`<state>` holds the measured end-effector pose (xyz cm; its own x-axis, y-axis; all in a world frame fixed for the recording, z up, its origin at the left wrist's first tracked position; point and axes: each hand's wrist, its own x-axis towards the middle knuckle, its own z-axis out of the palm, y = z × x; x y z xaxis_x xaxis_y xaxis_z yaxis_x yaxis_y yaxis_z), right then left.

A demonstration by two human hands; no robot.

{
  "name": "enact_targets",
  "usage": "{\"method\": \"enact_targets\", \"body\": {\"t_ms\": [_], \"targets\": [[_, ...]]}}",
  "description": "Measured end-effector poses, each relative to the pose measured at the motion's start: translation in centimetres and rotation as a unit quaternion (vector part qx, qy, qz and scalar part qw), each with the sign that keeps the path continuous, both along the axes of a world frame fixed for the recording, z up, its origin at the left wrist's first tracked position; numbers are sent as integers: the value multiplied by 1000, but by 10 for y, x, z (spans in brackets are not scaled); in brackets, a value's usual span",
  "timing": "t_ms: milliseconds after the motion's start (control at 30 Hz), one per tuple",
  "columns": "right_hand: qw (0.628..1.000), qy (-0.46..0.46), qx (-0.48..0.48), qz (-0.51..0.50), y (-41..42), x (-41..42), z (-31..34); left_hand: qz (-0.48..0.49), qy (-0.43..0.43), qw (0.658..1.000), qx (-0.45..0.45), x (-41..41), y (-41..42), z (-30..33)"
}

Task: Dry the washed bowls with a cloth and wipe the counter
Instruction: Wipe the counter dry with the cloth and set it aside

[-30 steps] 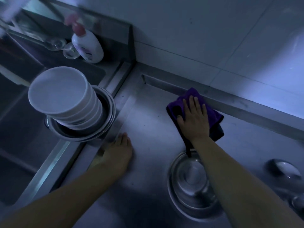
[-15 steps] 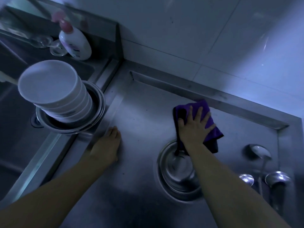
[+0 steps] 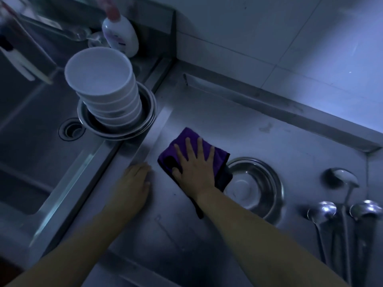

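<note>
At frame centre, the right hand [image 3: 193, 167] presses flat, fingers spread, on a purple cloth [image 3: 187, 151] on the steel counter [image 3: 269, 133], left hand [image 3: 134, 183] resting open beside it; wiping rightward could knock the adjacent metal bowl [image 3: 256, 187].

Cloth [image 3: 193, 146] purple, darker near-black at its lower edge. Stacked bowls [image 3: 99, 79] plain white, no pattern. Basin [image 3: 145, 129] under them silver steel. Counter [image 3: 269, 131] grey steel with a few dark smudges. Second basin [image 3: 267, 183] silver, shiny. Ladles [image 3: 342, 177] silver with bright glints. Bottle [image 3: 121, 36] white, pink pump, pink-and-blue label. Wall tiles [image 3: 269, 38] white, thin grey grout lines. Sink [image 3: 31, 121] dark grey steel. Whole scene under a dim bluish cast.
</note>
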<state>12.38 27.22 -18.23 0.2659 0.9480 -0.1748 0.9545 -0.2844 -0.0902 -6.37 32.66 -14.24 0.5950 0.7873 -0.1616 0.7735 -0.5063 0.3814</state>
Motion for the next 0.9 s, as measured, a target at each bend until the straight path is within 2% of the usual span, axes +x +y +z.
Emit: {"method": "enact_targets", "body": {"t_ms": [233, 400, 533, 633, 733, 900], "targets": [[997, 30, 0, 72, -56, -81, 5, 62, -86, 994, -22, -41, -38, 20], [990, 32, -30, 135, -106, -110, 12, 88, -71, 993, -40, -64, -57, 24], [984, 19, -51, 167, -141, -90, 20, 75, -48, 994, -59, -85, -71, 25], [988, -6, -58, 143, -140, -60, 24, 59, -38, 995, -70, -99, -81, 25], [995, -31, -65, 74, -114, -40, 18, 56, -34, 996, -69, -115, -88, 25], [998, -32, -41, -41, -70, -71, 7, 74, -34, 994, -72, -145, -94, 24]]}}
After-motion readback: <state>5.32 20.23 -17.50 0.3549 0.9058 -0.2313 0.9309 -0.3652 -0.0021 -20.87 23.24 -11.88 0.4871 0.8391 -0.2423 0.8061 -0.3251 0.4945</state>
